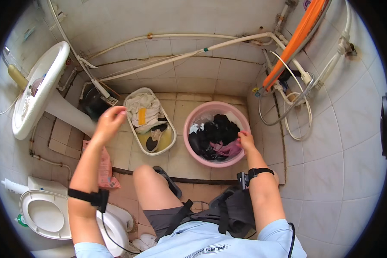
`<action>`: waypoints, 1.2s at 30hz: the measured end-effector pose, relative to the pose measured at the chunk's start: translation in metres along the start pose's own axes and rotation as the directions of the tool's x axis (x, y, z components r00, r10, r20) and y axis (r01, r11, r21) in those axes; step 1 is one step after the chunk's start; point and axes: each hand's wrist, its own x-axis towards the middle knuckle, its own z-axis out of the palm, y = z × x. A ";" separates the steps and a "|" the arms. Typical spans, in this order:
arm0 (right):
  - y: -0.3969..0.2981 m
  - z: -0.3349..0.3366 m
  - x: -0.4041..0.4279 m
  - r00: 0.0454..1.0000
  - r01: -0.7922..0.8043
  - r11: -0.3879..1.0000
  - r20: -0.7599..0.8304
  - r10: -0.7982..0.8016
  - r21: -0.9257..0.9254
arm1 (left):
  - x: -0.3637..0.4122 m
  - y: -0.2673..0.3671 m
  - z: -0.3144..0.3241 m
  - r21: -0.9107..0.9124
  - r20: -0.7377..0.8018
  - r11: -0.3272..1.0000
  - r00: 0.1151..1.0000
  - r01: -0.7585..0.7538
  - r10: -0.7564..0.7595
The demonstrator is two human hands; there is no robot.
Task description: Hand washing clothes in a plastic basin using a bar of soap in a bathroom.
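My left hand (pixel 111 122) is raised at the left rim of a white basin (pixel 173 142), its fingers curled; whether it holds anything is not clear. That basin has pale wet cloth (pixel 146 101), a yellow-orange block (pixel 142 116) and a dark-and-beige shoe (pixel 153 141) in yellowish water. My right hand (pixel 245 141) is at the right rim of a round pink basin (pixel 188 151), close to a pink-purple cloth (pixel 229 149); its grip cannot be made out. Black wet cloth (pixel 222 129) lies in the water of the pink basin.
A white pedestal sink (pixel 63 58) and a dark bucket (pixel 95 101) stand at the left. Below them are a pink plastic bag (pixel 104 167) and a toilet (pixel 45 214). Hoses (pixel 304 127) hang at the right, and a pipe (pixel 177 58) crosses behind the basins. A raised edge (pixel 193 181) crosses the floor.
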 end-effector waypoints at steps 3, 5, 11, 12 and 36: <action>0.057 -0.018 0.034 0.996 0.069 0.966 -0.044 -0.083 -0.248 | 0.012 0.024 0.095 0.021 0.219 0.996 0.972 0.081 -0.084; 0.078 -0.011 0.040 0.996 0.074 0.957 -0.030 -0.086 -0.280 | 0.015 0.015 0.149 0.025 0.291 0.996 0.952 0.090 -0.094; 0.086 0.017 0.052 0.975 0.132 0.899 -0.109 -0.194 -0.418 | 0.009 -0.052 0.307 0.251 0.445 0.966 0.879 0.061 -0.171; 0.086 0.010 0.062 0.966 0.161 0.906 -0.126 -0.227 -0.392 | 0.010 -0.054 0.330 0.266 0.485 0.961 0.852 0.070 -0.196; 0.034 0.092 0.095 0.984 0.174 0.917 0.106 -0.146 -0.358 | 0.055 -0.190 0.493 0.195 0.626 0.823 0.579 0.533 -0.523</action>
